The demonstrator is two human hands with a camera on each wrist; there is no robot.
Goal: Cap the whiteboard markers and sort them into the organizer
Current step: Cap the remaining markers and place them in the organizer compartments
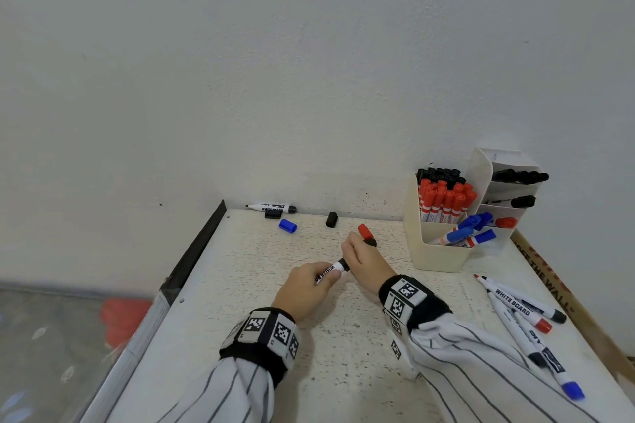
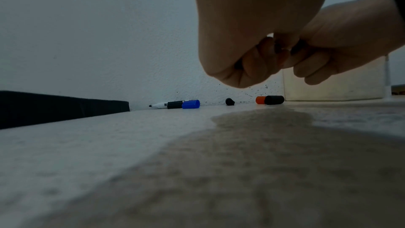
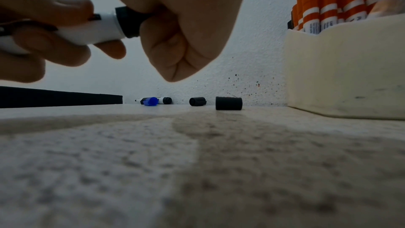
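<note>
My left hand (image 1: 321,276) grips the white barrel of a whiteboard marker (image 1: 328,273) just above the table's middle. My right hand (image 1: 350,251) curls round the black cap (image 1: 343,265), which sits over the marker's tip end. In the right wrist view the cap (image 3: 129,22) butts against the white barrel (image 3: 96,29), and the tip is hidden. The cream organizer (image 1: 443,251) stands at the right and holds red markers (image 1: 443,203), black ones behind them and blue markers (image 1: 470,233) in front.
Loose caps lie near the wall: blue (image 1: 288,226), black (image 1: 331,219), and red (image 1: 365,231) beside another black one (image 1: 371,242). An uncapped black marker (image 1: 271,208) lies at the back. Several markers (image 1: 525,316) lie at the right. A dark rail (image 1: 196,251) edges the table's left side.
</note>
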